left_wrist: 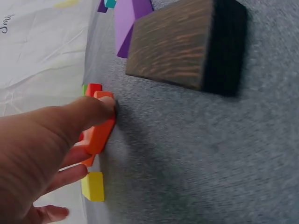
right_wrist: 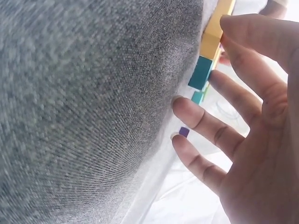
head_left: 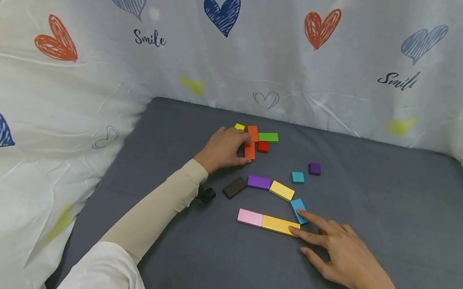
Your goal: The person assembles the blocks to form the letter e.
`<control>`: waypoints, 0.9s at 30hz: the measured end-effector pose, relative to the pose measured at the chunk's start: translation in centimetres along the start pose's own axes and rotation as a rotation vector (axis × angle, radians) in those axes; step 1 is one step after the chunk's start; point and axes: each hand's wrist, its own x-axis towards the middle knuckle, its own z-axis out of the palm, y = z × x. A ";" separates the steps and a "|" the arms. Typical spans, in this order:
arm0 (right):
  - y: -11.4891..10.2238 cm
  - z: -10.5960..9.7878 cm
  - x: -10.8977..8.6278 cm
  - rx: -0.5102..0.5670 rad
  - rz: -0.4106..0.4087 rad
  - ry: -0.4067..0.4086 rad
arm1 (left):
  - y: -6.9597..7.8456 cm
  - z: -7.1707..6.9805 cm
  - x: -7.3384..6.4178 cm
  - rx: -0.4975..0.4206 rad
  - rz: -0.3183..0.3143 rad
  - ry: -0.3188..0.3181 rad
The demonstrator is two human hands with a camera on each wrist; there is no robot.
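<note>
My left hand (head_left: pixel 225 149) pinches an orange block (left_wrist: pixel 99 135) between thumb and fingers at the table's far side. Against that block stand a second orange block (head_left: pixel 253 133), a green block (head_left: pixel 268 137) and a small red block (head_left: pixel 263 147). A small yellow block (left_wrist: pixel 95 186) lies by the left fingers. Nearer, my right hand (head_left: pixel 342 254) has its fingers spread, with fingertips on the right end of a yellow block (head_left: pixel 278 224) and on a blue block (head_left: pixel 298 210). A pink block (head_left: pixel 250 217) touches the yellow block's left end.
Behind the pink block, a dark brown block (head_left: pixel 234 188), a purple block (head_left: pixel 258 182) and another yellow block (head_left: pixel 282 190) form a curve leading to the blue one. Small teal (head_left: pixel 297 177) and purple (head_left: pixel 314 169) blocks lie apart behind. A white printed cloth (head_left: pixel 270 61) hangs beyond the grey table (head_left: pixel 405 203).
</note>
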 end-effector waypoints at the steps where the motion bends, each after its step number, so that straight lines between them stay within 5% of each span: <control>1: 0.0 0.0 0.0 -0.001 -0.004 0.001 | -0.1 0.1 0.0 -0.002 0.002 0.006; 12: -0.2 0.3 0.4 -0.001 -0.020 -0.004 | -1.0 -1.7 -2.7 -0.128 -0.041 0.076; 27: 0.2 0.1 0.1 -0.014 -0.038 0.033 | -0.3 -4.2 -10.0 -0.240 0.141 0.093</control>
